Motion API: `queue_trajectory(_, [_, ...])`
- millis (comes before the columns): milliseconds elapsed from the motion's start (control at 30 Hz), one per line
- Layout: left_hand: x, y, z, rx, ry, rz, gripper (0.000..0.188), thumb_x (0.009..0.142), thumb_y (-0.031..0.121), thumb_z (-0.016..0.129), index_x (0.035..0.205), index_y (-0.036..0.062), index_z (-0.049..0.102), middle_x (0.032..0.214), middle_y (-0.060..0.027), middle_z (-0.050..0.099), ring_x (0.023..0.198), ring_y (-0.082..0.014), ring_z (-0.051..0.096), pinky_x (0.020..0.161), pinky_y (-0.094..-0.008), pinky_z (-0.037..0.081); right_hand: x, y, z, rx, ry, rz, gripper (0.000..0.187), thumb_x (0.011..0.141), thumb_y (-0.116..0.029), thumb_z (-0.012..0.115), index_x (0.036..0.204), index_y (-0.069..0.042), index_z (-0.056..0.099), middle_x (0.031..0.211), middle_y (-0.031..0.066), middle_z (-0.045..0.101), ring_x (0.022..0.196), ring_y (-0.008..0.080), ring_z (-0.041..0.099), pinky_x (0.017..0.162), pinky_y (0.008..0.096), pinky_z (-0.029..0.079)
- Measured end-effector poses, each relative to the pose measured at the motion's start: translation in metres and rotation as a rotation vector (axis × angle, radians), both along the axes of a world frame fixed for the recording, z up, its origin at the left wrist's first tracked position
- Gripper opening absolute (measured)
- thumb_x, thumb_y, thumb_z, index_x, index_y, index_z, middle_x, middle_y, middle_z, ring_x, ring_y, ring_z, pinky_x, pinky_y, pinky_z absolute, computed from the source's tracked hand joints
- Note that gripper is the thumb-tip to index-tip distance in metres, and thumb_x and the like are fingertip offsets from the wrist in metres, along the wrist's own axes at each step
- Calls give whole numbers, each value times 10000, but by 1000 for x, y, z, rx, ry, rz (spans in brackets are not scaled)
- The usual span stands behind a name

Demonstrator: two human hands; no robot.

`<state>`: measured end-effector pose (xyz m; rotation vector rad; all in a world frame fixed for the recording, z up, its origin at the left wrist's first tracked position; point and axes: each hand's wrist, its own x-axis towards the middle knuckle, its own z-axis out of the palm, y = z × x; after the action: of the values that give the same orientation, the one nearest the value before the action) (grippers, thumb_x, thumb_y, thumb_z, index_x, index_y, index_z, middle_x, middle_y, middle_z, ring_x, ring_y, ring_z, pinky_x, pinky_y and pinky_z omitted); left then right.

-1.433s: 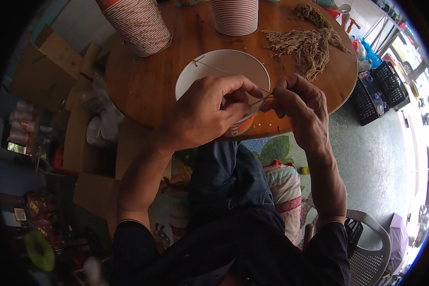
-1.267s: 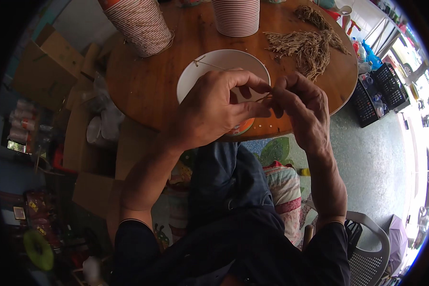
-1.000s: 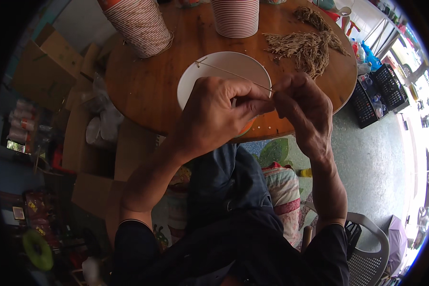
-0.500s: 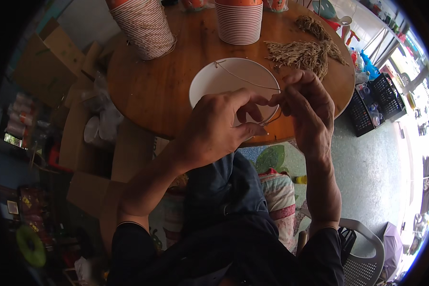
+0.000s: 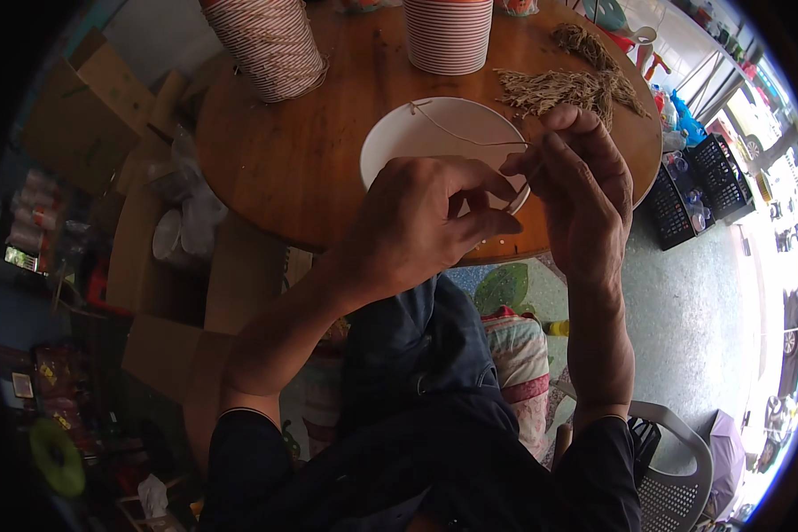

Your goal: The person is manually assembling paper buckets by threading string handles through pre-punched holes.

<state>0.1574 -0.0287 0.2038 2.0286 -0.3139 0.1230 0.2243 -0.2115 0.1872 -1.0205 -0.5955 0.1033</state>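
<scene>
A thin tan string [image 5: 457, 135] runs from a small knot at the far rim of a white paper bucket [image 5: 395, 133] to my right hand [image 5: 590, 195]. My right hand pinches it between thumb and fingers, just off the bucket's right rim. In front of the bucket, my left hand [image 5: 426, 213] reaches across and has its thumb and forefinger closed near a short stretch of the string by the right-hand fingers. The bucket stands at the table's near edge, its front part hidden behind my left hand.
On the round wooden table [image 5: 248, 177] stand a string-wound stack of buckets [image 5: 275, 53] and a plainer bucket stack [image 5: 449, 40]. Bundles of tan strings [image 5: 567, 89] lie at the right. Cardboard boxes [image 5: 164, 346] are left, black crates [image 5: 683, 204] and a grey chair [image 5: 683, 443] right.
Both hands have shifted slightly up in the view, still at the string. My left thumb and forefinger have come closer together, nearer the right-hand fingers.
</scene>
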Motion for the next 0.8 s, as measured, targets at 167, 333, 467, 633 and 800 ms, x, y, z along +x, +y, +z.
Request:
queue_trajectory(167, [6, 1, -8, 21, -90, -49, 116, 885, 82, 820, 968, 9, 785, 857, -23, 744, 746, -78, 661, 675, -260, 527, -1, -1, 1, -49, -46, -27, 181, 1055, -54, 579, 1227, -5, 608, 983, 60, 686, 886, 139, 702, 809, 268, 539])
queue_trajectory(333, [2, 8, -10, 161, -209, -10, 55, 833, 44, 803, 835, 30, 749, 834, -55, 703, 764, -173, 697, 687, -336, 547, 10, -16, 1, 79, -54, -136, 151, 1040, 34, 563, 1180, 20, 617, 972, 36, 632, 782, 93, 584, 859, 333, 596])
queue_trajectory(467, [-8, 12, -8, 275, -436, 9, 84, 818, 32, 790, 815, 46, 707, 822, -72, 689, 761, -242, 697, 707, -376, 547, 11, -26, 0, 28, -85, -253, 133, 1040, 21, 565, 1167, 23, 603, 951, 47, 628, 814, 111, 603, 757, 253, 504])
queue_trajectory(633, [-4, 17, -31, 383, -677, 62, 151, 841, 49, 782, 933, 62, 663, 856, -93, 665, 811, -310, 678, 762, -440, 545, 15, -50, -32, -322, -289, -473, 176, 1053, -57, 577, 1205, 22, 619, 975, 63, 662, 888, 118, 600, 771, 251, 467])
queue_trajectory(800, [5, 50, -26, -43, -662, 254, 53, 968, 28, 699, 1011, 14, 671, 927, -108, 694, 895, -238, 710, 813, -344, 560, -18, -26, -67, -664, -619, -305, 700, 880, -301, 859, 1411, 24, 541, 1105, 109, 638, 976, 208, 617, 888, 347, 513])
